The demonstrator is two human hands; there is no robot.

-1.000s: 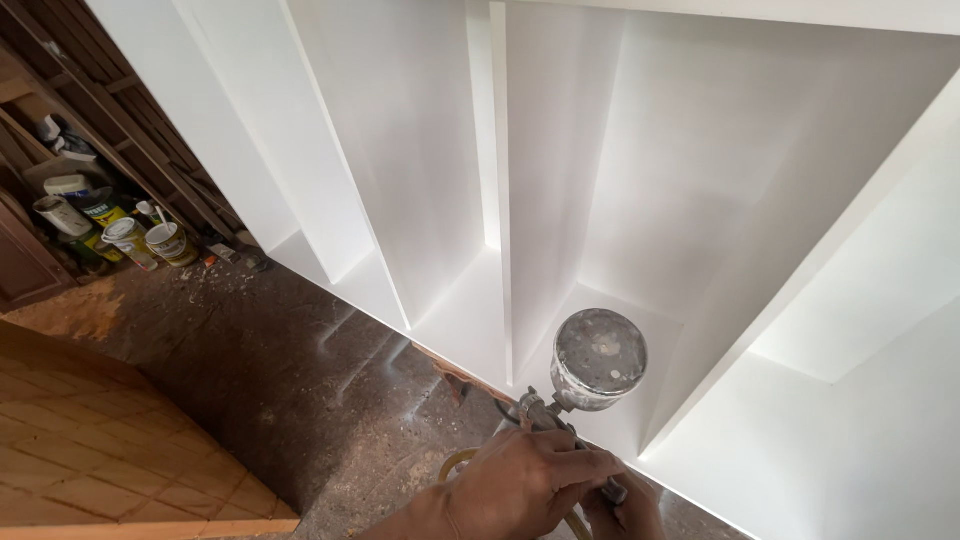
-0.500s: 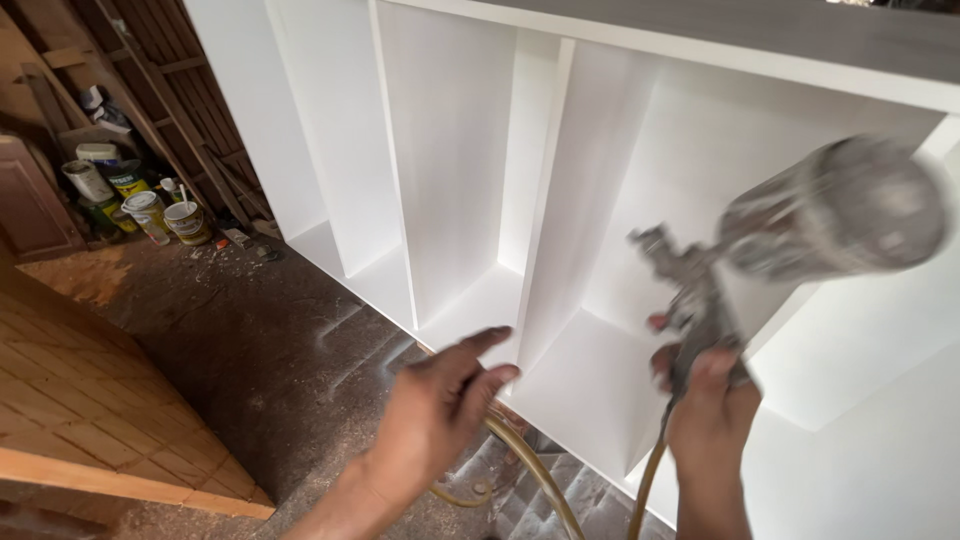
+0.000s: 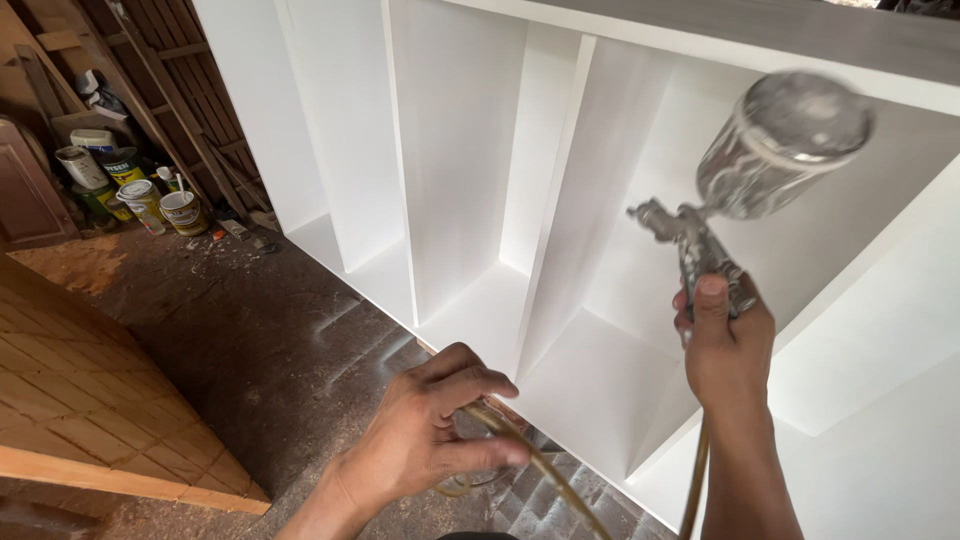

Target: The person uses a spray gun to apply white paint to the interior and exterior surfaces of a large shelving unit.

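grey spray gun point(image 3: 740, 190) raised, yellowish hose point(image 3: 530, 455) trailing

The shelf unit point(image 3: 480, 200) lies on the floor point(image 3: 250, 340), with its open boxes side by side. The spray gun point(image 3: 745, 190) is up in front of the right boxes. The hose point(image 3: 540, 465) hangs below it (low, near the front). The cans point(image 3: 130, 190) sit far left, behind the wood panel point(image 3: 90, 400).

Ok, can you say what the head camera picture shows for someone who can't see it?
A person's right hand holds up a spray gun with a metal cup toward a white shelf unit. The left hand grips its yellowish hose. Paint cans stand on the dusty floor.
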